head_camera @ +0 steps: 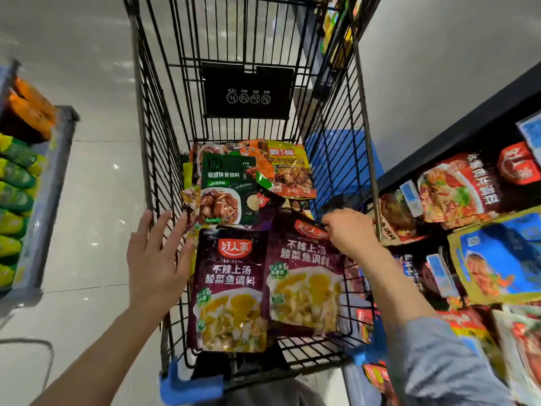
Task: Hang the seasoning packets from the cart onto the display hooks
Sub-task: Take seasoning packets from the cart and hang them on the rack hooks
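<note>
two purple packets (231, 288) lying lengthwise in cart (164, 159), right hand (348, 230) pinching the right packet's (306, 276) far top edge, left hand (158, 253) spread, holding nothing.

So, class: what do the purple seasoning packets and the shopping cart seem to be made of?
Purple seasoning packets: probably glossy plastic film, since they are creased and reflect light. Shopping cart: likely dark-coated metal wire, judging by its thin rigid grid; its blue corner bumpers look like plastic.

A single wide-angle head camera looks steeply down from close above into the black wire shopping cart (164, 159), with both forearms reaching forward from the lower edge.
</note>
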Motion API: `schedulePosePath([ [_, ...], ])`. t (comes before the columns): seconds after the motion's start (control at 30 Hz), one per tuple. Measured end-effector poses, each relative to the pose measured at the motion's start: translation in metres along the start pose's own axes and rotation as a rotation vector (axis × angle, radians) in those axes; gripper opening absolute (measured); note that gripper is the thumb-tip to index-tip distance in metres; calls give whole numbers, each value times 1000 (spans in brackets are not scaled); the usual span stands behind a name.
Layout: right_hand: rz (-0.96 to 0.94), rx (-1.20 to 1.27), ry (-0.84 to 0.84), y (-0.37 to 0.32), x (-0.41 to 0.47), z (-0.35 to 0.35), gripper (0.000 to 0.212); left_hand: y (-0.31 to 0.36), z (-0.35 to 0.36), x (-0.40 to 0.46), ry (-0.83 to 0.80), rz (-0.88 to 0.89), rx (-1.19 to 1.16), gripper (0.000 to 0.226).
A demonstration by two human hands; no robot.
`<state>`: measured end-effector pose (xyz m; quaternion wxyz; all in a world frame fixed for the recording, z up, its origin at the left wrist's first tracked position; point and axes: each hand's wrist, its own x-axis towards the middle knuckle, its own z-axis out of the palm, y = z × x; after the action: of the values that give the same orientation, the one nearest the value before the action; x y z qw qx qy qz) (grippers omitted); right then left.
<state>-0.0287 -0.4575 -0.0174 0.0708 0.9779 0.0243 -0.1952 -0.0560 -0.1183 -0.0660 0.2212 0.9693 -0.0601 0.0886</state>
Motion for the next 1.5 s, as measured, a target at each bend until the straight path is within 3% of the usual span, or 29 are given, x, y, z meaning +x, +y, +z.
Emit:
schedulePosePath([
  [0.13,-10,-88,-256,-11,44,52,21,-5,3,0,37,93,18,45],
  [0.23,12,-7,-269,-11,65,81,19,-3,2,-2,29,64,15,46],
  [0.47,10,153,148,-12,139,66,22,1,2,-1,3,49,46,46],
  [0.67,150,389,-276,-41,207,68,29,5,0,2,-12,45,107,45],
  [0.83,202,602,-272,-54,214,60,18,6,0,-1,-18,24,141,47],
  [1.17,182,831,136,-58,101,-26,26,3,1,-1,9,49,76,47],
  [1.33,81,803,373,-60,46,-77,23,1,2,-1,40,68,4,46],
  [1.5,48,792,613,-38,-9,-138,14,0,0,0,-32,30,40,50],
])
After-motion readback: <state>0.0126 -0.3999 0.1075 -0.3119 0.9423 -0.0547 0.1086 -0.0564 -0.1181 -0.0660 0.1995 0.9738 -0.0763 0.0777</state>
